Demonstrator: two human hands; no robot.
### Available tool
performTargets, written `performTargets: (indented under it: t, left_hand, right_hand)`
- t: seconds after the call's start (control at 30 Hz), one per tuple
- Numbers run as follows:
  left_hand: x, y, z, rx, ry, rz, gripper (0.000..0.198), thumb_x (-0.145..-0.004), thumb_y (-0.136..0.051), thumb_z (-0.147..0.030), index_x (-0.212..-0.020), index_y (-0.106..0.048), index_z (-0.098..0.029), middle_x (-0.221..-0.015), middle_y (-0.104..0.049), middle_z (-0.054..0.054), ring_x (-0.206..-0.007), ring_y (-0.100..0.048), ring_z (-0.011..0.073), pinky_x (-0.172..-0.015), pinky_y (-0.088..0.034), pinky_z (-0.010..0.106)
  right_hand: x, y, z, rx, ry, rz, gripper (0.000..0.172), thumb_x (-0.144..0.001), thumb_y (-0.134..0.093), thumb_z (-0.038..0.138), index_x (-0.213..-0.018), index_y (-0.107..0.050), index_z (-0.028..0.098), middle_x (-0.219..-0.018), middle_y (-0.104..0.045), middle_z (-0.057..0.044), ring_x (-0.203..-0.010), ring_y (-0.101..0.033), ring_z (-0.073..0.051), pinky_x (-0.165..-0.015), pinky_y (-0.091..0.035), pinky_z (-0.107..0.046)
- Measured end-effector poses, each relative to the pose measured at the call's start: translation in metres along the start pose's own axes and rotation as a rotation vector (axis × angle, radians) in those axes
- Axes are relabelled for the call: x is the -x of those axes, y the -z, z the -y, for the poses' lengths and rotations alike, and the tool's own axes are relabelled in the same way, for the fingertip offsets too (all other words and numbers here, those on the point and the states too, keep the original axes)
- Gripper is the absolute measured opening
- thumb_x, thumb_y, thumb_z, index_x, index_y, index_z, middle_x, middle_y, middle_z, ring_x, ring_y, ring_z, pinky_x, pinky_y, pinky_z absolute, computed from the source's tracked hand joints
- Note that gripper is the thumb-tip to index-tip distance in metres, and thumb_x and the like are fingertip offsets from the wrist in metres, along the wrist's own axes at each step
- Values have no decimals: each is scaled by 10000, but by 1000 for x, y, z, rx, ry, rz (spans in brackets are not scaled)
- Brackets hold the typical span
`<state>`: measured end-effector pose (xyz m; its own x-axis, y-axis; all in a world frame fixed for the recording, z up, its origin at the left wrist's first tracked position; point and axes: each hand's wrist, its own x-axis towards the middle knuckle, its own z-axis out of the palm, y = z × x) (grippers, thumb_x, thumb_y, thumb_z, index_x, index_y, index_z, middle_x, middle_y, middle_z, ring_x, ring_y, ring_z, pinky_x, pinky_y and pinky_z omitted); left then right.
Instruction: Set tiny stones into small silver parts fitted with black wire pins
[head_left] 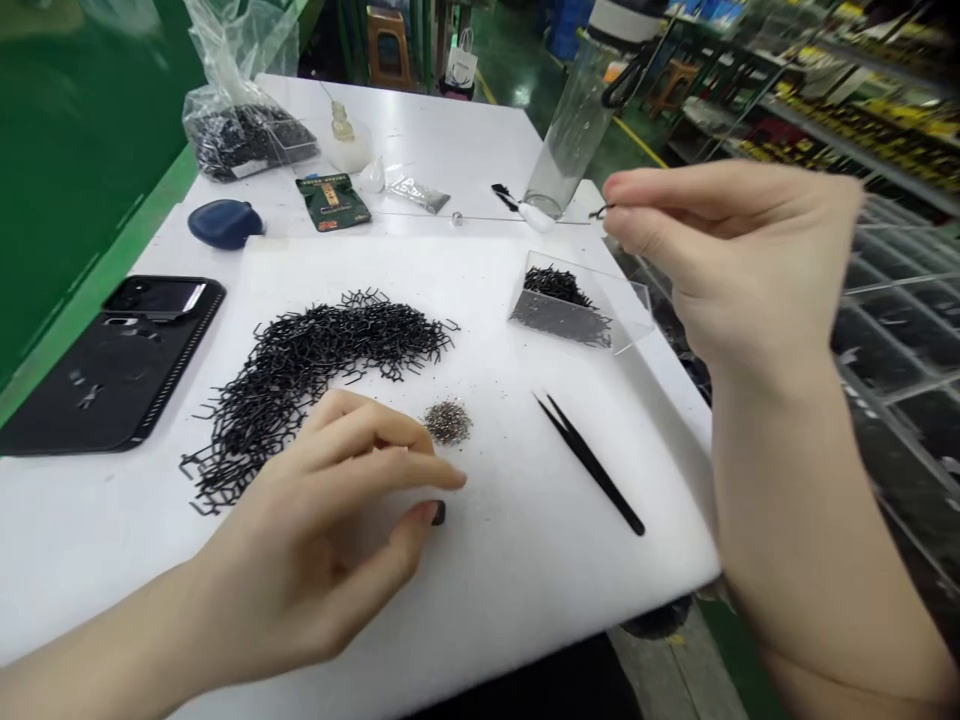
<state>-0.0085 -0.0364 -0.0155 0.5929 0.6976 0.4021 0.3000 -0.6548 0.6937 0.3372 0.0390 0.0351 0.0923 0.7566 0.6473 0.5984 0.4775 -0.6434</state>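
R hand (750, 250), upper rt of frame, pinching one small black bent pc (598, 212) btwn thumb & index! Pc pokes out lt of the fingertips, long axis approx. level, lt end dipping a touch; rest hidden by fingers. L hand (322, 530), lower ctr, relaxed, fingers half curled, thumb apart from index; dark bit at thumb tip, can't tell what. White board (517, 560) gives room btwn L hand and tweezers (592, 468), its rt edge slanting to the lower rt corner. Pc looks thin, dark, kinked, like those in the curved pile (322, 350), ctr-lt, pointing every which way.
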Motion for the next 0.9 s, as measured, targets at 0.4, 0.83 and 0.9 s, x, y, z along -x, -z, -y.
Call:
performTargets:
  t: [0.4, 0.83, 0.9]
  left_hand:
    - [7, -9, 12, -82, -78, 87, 362, -1097, -669, -78, -1308, -802, -342, -1191, -884, -27, -1166, -657, 219, -987, -579, 281]
    - [5, -6, 4, -68, -54, 74, 118, -1152, -808, -170, -1225, -808, -264, -1090, -824, -13, -1013, -698, 180, -933, -582, 272]
    - [6, -6, 1, -123, -57, 61, 67, -1147, -833, -198, -1194, -823, -245, -1079, -808, -1, -990, -687, 187, -908, -574, 291]
  right_hand:
    - [-11, 41, 6, 191, -192, 219, 138, -1108, -797, 297, -1145, -926, 267, -1067, -947, -88, -989, -850, -269, -914, -667, -442]
    - [78, 21, 40, 176, -280, 937, 659, -1110, -711, 273, -1765, -633, 283, -700, -629, 93, -548, -564, -159, -555, -406, -294]
    - [74, 23, 42, 4, -298, 861, 423, -1118, -751, 269, -1539, -762, 313, -690, -592, 88, -554, -563, -151, -533, -414, -285]
